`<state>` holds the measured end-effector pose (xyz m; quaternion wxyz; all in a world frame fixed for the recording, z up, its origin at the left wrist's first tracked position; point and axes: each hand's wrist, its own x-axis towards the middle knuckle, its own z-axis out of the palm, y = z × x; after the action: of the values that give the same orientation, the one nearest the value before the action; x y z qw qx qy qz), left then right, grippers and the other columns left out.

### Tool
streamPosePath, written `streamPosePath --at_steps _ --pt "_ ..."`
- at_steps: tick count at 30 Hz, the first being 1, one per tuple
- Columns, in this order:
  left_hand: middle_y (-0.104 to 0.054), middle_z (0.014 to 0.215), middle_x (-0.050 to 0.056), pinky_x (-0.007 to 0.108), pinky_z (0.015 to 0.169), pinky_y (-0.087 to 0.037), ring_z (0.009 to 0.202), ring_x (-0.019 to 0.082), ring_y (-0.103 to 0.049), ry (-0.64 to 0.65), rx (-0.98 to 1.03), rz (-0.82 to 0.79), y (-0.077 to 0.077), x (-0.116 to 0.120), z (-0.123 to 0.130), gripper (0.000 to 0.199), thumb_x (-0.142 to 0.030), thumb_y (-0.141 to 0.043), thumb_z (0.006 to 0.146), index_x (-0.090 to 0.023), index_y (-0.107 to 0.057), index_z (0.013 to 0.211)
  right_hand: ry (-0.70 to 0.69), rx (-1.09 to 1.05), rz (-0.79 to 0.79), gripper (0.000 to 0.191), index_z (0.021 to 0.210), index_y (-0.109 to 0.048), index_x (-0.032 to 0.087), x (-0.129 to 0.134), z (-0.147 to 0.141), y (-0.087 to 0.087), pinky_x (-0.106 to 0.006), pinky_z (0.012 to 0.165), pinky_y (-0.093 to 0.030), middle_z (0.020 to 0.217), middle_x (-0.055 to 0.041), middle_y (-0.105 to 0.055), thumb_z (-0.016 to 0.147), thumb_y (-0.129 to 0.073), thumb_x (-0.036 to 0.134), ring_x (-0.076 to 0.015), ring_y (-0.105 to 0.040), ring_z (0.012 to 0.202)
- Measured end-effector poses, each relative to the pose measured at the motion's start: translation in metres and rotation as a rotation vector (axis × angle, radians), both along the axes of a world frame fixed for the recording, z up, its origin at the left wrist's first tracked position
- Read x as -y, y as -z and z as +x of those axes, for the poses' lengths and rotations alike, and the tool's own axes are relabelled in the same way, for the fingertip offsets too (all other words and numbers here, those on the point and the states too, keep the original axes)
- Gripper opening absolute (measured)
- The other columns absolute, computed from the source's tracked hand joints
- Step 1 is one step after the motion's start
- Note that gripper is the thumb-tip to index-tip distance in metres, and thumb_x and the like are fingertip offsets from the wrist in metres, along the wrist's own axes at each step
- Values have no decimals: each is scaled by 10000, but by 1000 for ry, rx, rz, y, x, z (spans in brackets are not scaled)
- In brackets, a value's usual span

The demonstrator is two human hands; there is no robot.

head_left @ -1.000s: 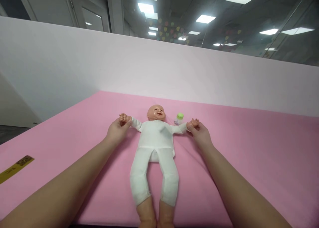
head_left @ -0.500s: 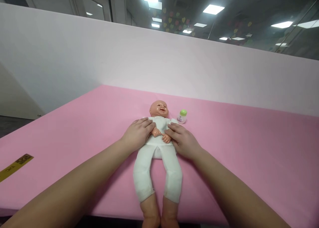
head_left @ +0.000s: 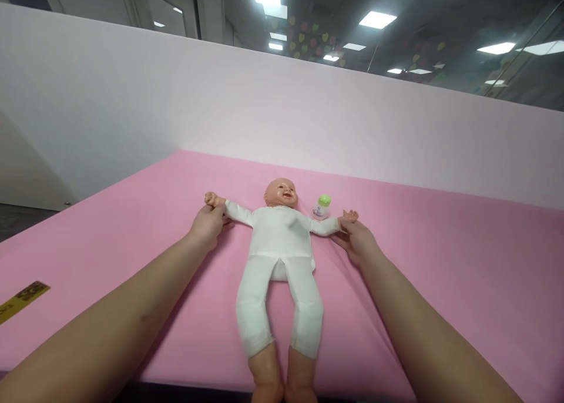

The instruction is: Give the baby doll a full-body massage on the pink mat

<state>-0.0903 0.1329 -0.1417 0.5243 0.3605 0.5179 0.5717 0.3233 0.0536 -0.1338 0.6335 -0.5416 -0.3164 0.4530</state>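
A baby doll with a cream-white cloth body lies on its back, head away from me and feet at the near edge. Its arms are stretched out to both sides. My left hand is closed around the doll's wrist on the left, the doll's fist poking out above my fingers. On the right, my right hand pinches the doll's other wrist, with the small open palm showing beyond. Just above that arm stands a small clear bottle with a green cap, touched by neither hand.
Under the doll is a pink padded surface, edged at the back by a white wall. A yellow strip with a printed code lies at the left. Dark glass reflecting ceiling lights rises behind the wall.
The doll's arms, earlier folded over its belly under my hands, are now spread wide. Both my hands moved outward with them, left to the left and right to the right.
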Motion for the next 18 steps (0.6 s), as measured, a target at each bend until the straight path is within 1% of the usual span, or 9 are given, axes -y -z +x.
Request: streamPosePath --at_steps 2,4,6,9,11,13,15,18 --pt "-747 1155 191 444 857 -663 1003 301 -773 21 58 -87 3 -9 -7 256 -319 -684 953 -156 -654 1147 8 -151 -96 371 1328 -629 249 -4 14 3 -465 991 -661 1161 -80 -750 966 -703 214 -242 -764 1078" --pt "-747 1157 210 450 856 -667 1003 308 -777 41 83 -98 3 -11 -10 240 -291 -689 949 -142 -661 1135 8 -234 -119 349 1341 -622 240 -5 20 4 -463 996 -658 1105 -86 -749 996 -660 207 -236 -774 1049" --pt "-745 1184 204 452 847 -667 1014 307 -774 47 59 -50 1 -7 -8 267 -321 -699 955 -154 -657 1158 -13 -232 -100 380 1376 -602 264 -4 18 3 -489 991 -656 1126 -85 -749 1005 -679 268 -250 -778 1048" --pt "-736 1237 164 441 854 -653 1046 295 -761 74 -66 102 -4 6 0 347 -443 -703 967 -192 -652 1201 -97 -124 -9 509 1443 -546 328 0 3 0 -538 1000 -641 1278 -74 -732 975 -742 374 -276 -762 1114" --pt "-735 1253 134 429 898 -630 1104 292 -739 115 -223 241 -10 18 8 376 -511 -686 973 -212 -664 1200 -142 33 81 585 1466 -536 333 5 -12 -3 -536 1051 -608 1395 -74 -690 940 -783 405 -286 -719 1215" --pt "-745 1246 101 423 946 -598 1144 288 -718 155 -434 354 -18 31 16 356 -527 -645 994 -236 -676 1198 -151 282 156 608 1441 -582 295 13 -27 -7 -531 1127 -547 1443 -85 -666 895 -825 408 -301 -666 1298" --pt "-755 1235 73 426 962 -573 1131 282 -711 201 -667 445 -26 44 24 321 -504 -601 1019 -266 -685 1219 -154 545 216 552 1387 -643 275 21 -42 -12 -531 1170 -501 1450 -82 -665 878 -828 386 -311 -646 1318" --pt "-743 1291 66 465 1023 -534 1179 302 -678 321 -986 630 -34 58 34 350 -466 -584 1026 -287 -689 1307 -224 881 314 476 1378 -676 308 33 -61 -18 -523 1171 -500 1435 -53 -680 912 -771 340 -300 -659 1298"
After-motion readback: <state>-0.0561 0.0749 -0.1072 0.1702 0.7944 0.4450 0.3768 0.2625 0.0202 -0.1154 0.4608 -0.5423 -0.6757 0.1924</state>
